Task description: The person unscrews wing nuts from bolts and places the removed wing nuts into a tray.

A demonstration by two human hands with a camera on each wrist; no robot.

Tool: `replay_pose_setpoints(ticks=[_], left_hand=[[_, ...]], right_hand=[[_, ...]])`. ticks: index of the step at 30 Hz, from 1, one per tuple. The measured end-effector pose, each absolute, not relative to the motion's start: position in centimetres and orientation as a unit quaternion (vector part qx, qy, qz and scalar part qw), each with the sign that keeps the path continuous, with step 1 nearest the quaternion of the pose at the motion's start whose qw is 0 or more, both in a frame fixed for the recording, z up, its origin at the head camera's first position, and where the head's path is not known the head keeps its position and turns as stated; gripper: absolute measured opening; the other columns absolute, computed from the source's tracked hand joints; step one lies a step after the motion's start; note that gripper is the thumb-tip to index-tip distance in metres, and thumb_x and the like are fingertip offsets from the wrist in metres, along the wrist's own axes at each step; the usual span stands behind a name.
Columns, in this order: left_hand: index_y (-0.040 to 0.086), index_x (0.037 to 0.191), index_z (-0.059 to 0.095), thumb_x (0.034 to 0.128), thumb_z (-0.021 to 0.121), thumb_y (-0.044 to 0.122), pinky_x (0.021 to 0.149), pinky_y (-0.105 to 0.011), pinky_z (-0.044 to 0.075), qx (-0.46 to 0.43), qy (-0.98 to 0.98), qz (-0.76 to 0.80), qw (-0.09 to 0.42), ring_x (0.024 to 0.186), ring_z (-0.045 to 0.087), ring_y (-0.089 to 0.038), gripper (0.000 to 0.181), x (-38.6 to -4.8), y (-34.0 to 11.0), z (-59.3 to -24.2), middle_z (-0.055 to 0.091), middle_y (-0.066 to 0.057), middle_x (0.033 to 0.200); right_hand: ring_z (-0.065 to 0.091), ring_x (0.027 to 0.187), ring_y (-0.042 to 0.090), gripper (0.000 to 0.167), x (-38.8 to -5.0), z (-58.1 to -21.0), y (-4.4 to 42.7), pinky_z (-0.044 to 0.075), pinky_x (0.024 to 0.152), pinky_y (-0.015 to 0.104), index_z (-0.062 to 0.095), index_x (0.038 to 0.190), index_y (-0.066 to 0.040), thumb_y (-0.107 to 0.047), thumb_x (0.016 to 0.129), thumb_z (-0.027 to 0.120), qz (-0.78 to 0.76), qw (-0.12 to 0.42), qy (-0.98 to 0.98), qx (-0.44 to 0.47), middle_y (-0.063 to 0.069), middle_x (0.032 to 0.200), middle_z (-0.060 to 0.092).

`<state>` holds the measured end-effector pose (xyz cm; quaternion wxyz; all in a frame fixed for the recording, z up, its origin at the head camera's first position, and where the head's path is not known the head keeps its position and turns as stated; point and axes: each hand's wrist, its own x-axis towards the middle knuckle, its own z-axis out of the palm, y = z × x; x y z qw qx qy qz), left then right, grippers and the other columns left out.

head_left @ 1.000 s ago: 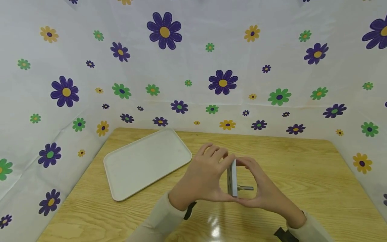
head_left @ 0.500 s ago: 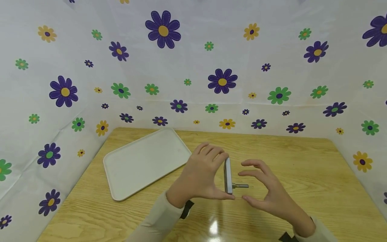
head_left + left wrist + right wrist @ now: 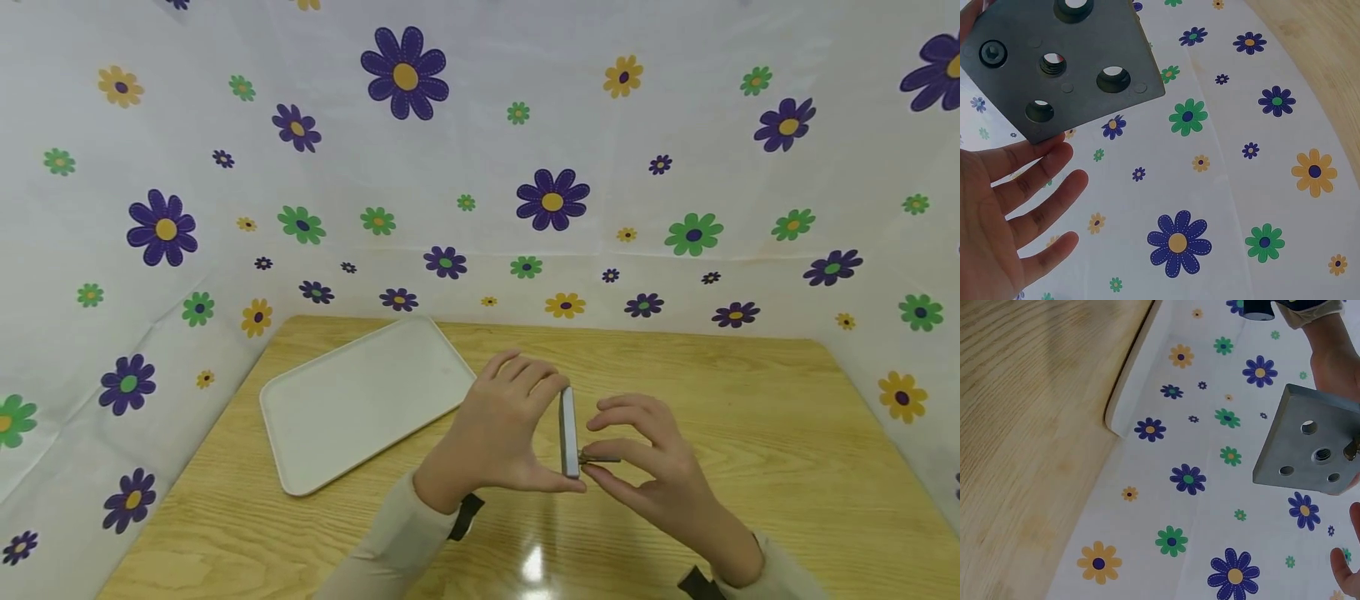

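My left hand [image 3: 491,433] grips a flat grey metal plate [image 3: 568,433] by its top and bottom edges, holding it upright above the table. Several round holes pierce the plate, as the left wrist view shows, and a socket-head bolt [image 3: 992,54] sits recessed in one of them. From the plate's right face the bolt shank [image 3: 607,459] sticks out, with a brass-coloured part at its base. With thumb and index finger, my right hand [image 3: 667,479] pinches the bolt there, close against the plate. The fingers hide most of that brass-coloured part.
A white rectangular tray [image 3: 367,400] lies at the left of the wooden table [image 3: 735,417], its right corner behind my left hand. A flower-patterned sheet [image 3: 465,125] surrounds the table's back and sides.
My right hand first let go of the plate's edges and drew back to the right, then came in to pinch the bolt at its base. The left hand keeps hold of the plate.
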<state>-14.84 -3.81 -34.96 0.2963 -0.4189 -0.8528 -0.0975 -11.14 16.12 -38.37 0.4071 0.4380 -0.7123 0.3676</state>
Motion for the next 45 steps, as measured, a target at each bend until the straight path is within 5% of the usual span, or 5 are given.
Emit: replay_pose_setpoints(ticks=[6, 18, 38, 45], left_hand=[[0.017, 0.105, 0.062, 0.0445, 0.065, 0.085, 0.1, -0.037, 0.041, -0.419, -0.854, -0.097, 0.294, 0.099, 0.058, -0.014, 0.091, -14.8, -3.8, -34.9, 0.062, 0.004, 0.105], [0.017, 0.107, 0.061, 0.0451, 0.062, 0.087, 0.102, -0.038, 0.039, -0.416, -0.851, -0.083, 0.31, 0.099, 0.057, -0.014, 0.093, -14.6, -3.8, -34.6, 0.061, 0.004, 0.106], [0.015, 0.105, 0.062, 0.0469, 0.062, 0.084, 0.101, -0.041, 0.041, -0.405, -0.847, -0.094, 0.33, 0.097, 0.058, -0.014, 0.09, -14.6, -3.6, -34.4, 0.062, 0.003, 0.102], [0.014, 0.105, 0.063, 0.0453, 0.063, 0.085, 0.099, -0.043, 0.043, -0.413, -0.833, -0.091, 0.357, 0.095, 0.059, -0.015, 0.092, -14.8, -3.7, -34.3, 0.063, 0.002, 0.101]], right_hand=[[0.052, 0.102, 0.025, 0.026, -11.2, -38.5, 15.9, 0.034, 0.104, 0.027, 0.068, 0.075, -0.007, -0.027, 0.089, 0.062, 0.376, 0.418, -0.697, 0.444, 0.012, 0.09, 0.061], [0.057, 0.098, 0.018, 0.022, -10.5, -38.8, 16.2, 0.033, 0.106, 0.023, 0.067, 0.093, -0.009, -0.027, 0.093, 0.056, 0.411, 0.309, -0.758, 0.402, 0.005, 0.091, 0.067], [0.053, 0.084, 0.014, 0.033, -10.6, -38.3, 15.1, 0.034, 0.099, 0.028, 0.064, 0.082, -0.008, -0.027, 0.098, 0.044, 0.383, 0.368, -0.749, 0.397, 0.001, 0.083, 0.061], [0.053, 0.094, 0.01, 0.013, -10.0, -38.1, 15.7, 0.041, 0.088, 0.025, 0.059, 0.102, -0.011, -0.005, 0.094, 0.051, 0.439, 0.227, -0.793, 0.357, -0.001, 0.097, 0.06]])
